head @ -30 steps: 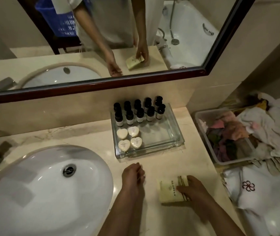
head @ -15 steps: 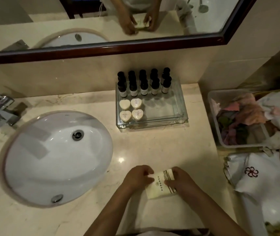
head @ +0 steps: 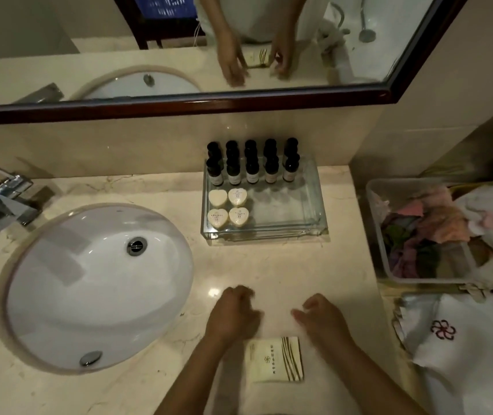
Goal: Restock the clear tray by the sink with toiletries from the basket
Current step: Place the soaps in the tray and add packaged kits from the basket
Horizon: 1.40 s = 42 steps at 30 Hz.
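Both hands have let go of the cream packet (head: 275, 359) since half a second ago; I see it lying flat on the counter (head: 257, 265), between the two wrists and nearer to me than the knuckles. The left hand (head: 233, 313) hangs with loosely curled fingers, gripping nothing. The right hand (head: 320, 319) is the same, slightly blurred. Well ahead of both hands sits the clear tray (head: 269, 233), with dark bottles (head: 251, 170) along its far side and four heart soaps (head: 228, 208) nearer. The sink (head: 98, 283) lies left of the left hand.
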Tool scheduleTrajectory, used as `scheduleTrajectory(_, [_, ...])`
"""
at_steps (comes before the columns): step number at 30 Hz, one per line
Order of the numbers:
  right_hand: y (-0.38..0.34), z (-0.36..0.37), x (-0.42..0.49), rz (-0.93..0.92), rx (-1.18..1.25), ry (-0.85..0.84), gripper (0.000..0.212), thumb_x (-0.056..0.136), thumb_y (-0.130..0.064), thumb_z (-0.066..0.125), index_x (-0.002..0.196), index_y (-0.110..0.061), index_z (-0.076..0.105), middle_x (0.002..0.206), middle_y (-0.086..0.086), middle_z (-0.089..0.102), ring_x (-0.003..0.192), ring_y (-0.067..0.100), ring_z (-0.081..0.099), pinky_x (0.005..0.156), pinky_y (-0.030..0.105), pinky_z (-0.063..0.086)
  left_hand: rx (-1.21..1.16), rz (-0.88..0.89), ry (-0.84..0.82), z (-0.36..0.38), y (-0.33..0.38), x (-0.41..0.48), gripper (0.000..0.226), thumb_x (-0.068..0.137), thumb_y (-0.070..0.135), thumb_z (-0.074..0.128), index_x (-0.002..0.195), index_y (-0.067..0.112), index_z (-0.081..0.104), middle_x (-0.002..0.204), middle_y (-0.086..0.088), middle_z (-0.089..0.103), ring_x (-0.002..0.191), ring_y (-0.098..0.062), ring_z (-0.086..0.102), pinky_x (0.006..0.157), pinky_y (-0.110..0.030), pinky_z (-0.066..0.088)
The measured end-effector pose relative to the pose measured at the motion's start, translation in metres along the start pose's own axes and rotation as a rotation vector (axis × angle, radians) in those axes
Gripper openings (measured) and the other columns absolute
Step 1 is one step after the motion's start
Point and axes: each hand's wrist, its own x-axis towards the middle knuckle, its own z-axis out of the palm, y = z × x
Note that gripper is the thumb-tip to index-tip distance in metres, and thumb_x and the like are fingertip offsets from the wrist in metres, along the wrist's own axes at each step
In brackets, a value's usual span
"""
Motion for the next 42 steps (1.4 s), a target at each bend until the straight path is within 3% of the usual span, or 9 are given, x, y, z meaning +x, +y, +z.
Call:
scheduleTrajectory(4, [-0.041, -0.041, 0.045, 0.126, 0.475, 0.069, 0.013, 0.088, -0.026, 0.058, 0.081, -0.015, 0.06, 0.071, 0.006, 0.06, 0.055, 0.019, 0.05, 0.053, 0.027, 0.038, -0.786, -0.303, 0.172, -0.037, 0.024, 0.045, 0.013, 0.088, 0.017, 0.062, 0.094, 0.007, 0.065, 0.086, -0.008, 0.065, 0.075, -0.02, 0.059, 0.071, -0.03, 0.048])
scheduleTrajectory(7, [-0.067, -0.06, 0.069, 0.137, 0.632, 0.076, 0.011, 0.092, -0.014, 0.051, 0.085, -0.014, 0.059, 0.073, 0.005, 0.058, 0.055, 0.016, 0.049, 0.054, 0.027, 0.039, -1.02, -0.382, 0.18, -0.047, 0.036, 0.065, 0.016, 0.091, 0.017, 0.058, 0.076, 0.011, 0.061, 0.075, -0.009, 0.056, 0.071, -0.019, 0.052, 0.073, -0.032, 0.045])
scheduleTrajectory(9, [-0.075, -0.059, 0.078, 0.157, 0.734, -0.006, 0.008, 0.094, -0.01, 0.049, 0.092, -0.014, 0.056, 0.077, 0.005, 0.058, 0.057, 0.016, 0.051, 0.052, 0.025, 0.039, -1.132, -0.388, 0.155, -0.048, 0.039, 0.07, 0.017, 0.092, 0.016, 0.056, 0.076, 0.009, 0.059, 0.067, -0.008, 0.055, 0.062, -0.018, 0.052, 0.065, -0.029, 0.046])
scheduleTrajectory(11, [-0.077, -0.054, 0.082, 0.195, 0.802, -0.089, 0.01, 0.094, -0.008, 0.048, 0.091, -0.014, 0.055, 0.079, 0.006, 0.058, 0.059, 0.017, 0.051, 0.054, 0.024, 0.037, -1.154, -0.369, 0.108, -0.05, 0.04, 0.07, 0.018, 0.094, 0.017, 0.054, 0.081, 0.007, 0.059, 0.062, -0.007, 0.053, 0.057, -0.017, 0.051, 0.056, -0.026, 0.044])
scheduleTrajectory(14, [-0.078, -0.046, 0.085, 0.203, 0.865, -0.156, 0.01, 0.094, -0.01, 0.051, 0.087, -0.016, 0.056, 0.08, 0.006, 0.06, 0.06, 0.017, 0.049, 0.056, 0.024, 0.035, -1.143, -0.336, 0.098, -0.053, 0.037, 0.071, 0.017, 0.096, 0.019, 0.051, 0.087, 0.006, 0.058, 0.065, -0.007, 0.053, 0.061, -0.017, 0.051, 0.058, -0.027, 0.044])
scheduleTrajectory(20, [-0.078, -0.039, 0.087, 0.147, 0.867, -0.136, 0.006, 0.093, -0.019, 0.054, 0.089, -0.016, 0.058, 0.078, 0.003, 0.061, 0.054, 0.012, 0.047, 0.047, 0.021, 0.033, -1.116, -0.305, 0.094, -0.058, 0.03, 0.074, 0.017, 0.098, 0.017, 0.046, 0.087, 0.009, 0.057, 0.072, -0.006, 0.057, 0.06, -0.015, 0.052, 0.053, -0.023, 0.044])
scheduleTrajectory(27, [-0.075, -0.037, 0.073, 0.179, 0.791, -0.093, 0.025, 0.094, -0.032, 0.051, 0.081, -0.012, 0.057, 0.073, 0.006, 0.061, 0.049, 0.015, 0.04, 0.048, 0.023, 0.03, -1.087, -0.375, 0.056, -0.059, 0.023, 0.057, 0.038, 0.097, 0.041, 0.043, 0.081, 0.011, 0.059, 0.07, -0.005, 0.056, 0.057, -0.016, 0.05, 0.057, -0.025, 0.041])
scheduleTrajectory(36, [-0.04, -0.025, 0.038, 0.255, 0.729, -0.082, 0.025, 0.093, -0.026, 0.052, 0.078, -0.007, 0.059, 0.072, 0.01, 0.06, 0.047, 0.014, 0.04, 0.045, 0.023, 0.032, -1.031, -0.484, 0.055, -0.049, -0.011, 0.018, 0.033, 0.09, 0.03, 0.06, 0.095, -0.002, 0.068, 0.071, -0.009, 0.062, 0.06, -0.017, 0.053, 0.063, -0.024, 0.045])
scheduleTrajectory(42, [-0.021, -0.02, 0.008, 0.24, 0.75, -0.094, 0.022, 0.093, -0.023, 0.052, 0.081, -0.005, 0.059, 0.07, 0.01, 0.06, 0.048, 0.013, 0.039, 0.045, 0.022, 0.03, -1.082, -0.54, 0.102, -0.037, -0.021, -0.006, 0.023, 0.087, 0.022, 0.064, 0.081, -0.001, 0.066, 0.072, -0.013, 0.063, 0.06, -0.02, 0.052, 0.068, -0.027, 0.046])
